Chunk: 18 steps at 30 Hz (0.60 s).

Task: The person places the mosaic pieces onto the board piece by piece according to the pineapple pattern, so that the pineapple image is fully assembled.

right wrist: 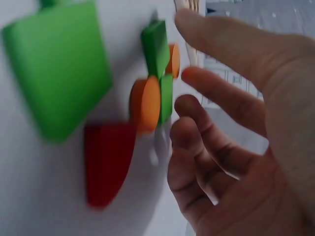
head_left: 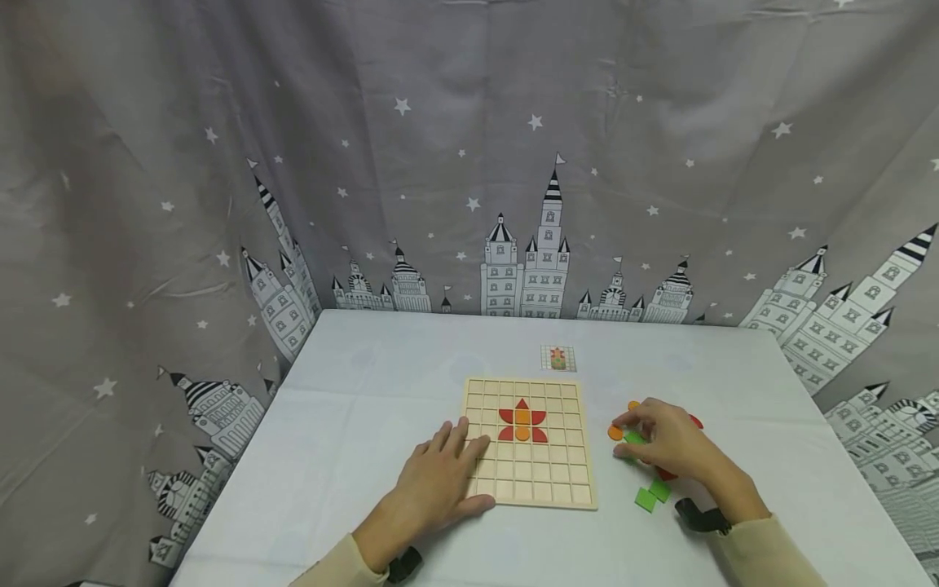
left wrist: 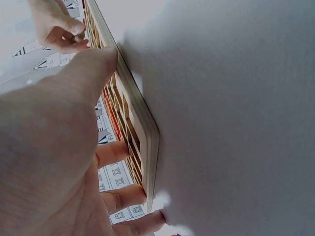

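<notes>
A wooden grid board lies on the table, with red and orange pieces forming a flower-like figure in its upper middle. My left hand rests on the board's left side, fingers spread and thumb along the near edge. To the right of the board, my right hand hovers over loose pieces, thumb and forefinger apart with nothing between them. Around it are orange discs, green squares and red curved pieces. The palm hides some of them in the head view.
A small pattern card lies beyond the board's far right corner. White cloth covers the table. A grey curtain printed with castles and stars hangs behind it.
</notes>
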{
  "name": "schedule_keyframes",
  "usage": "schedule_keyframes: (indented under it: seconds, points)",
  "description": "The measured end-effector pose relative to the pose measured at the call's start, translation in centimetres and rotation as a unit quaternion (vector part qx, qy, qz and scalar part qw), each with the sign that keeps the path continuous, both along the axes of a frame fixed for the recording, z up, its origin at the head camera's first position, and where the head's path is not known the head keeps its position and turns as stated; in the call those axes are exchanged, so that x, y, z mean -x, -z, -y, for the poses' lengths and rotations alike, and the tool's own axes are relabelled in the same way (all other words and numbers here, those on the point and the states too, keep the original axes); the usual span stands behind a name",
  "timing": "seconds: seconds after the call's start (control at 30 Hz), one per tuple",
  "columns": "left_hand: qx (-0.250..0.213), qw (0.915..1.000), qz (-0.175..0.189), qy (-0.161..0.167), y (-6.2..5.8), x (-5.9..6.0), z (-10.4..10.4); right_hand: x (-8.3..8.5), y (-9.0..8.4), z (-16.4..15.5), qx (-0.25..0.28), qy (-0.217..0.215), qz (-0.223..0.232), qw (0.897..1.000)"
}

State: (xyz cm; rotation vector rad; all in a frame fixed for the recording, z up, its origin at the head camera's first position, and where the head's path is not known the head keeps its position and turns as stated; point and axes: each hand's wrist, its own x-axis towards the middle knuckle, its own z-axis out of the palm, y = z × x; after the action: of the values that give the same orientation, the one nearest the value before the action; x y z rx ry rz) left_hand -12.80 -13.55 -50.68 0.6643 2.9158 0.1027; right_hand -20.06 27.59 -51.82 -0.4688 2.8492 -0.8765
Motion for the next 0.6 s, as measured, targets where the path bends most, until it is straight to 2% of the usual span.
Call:
schedule_keyframes:
  seconds: [0.23,0.4,0.6]
  points:
    - [-0.009,1.0,-0.001,0.002,0.0,-0.1,0.2,-0.8,0.1,-0.9,-0.012,0.003,0.009,1.0]
    - [-0.007,1.0,0.001,0.004,0.2,0.0,0.3,-0.9,0.3,-1.5,0.0,-0.006,0.004,1.0]
    - [-0.002,1.0,0.004,0.004,0.3,0.0,0.3,-0.9,0.7,-2.5,0.013,-0.014,0.027,0.999]
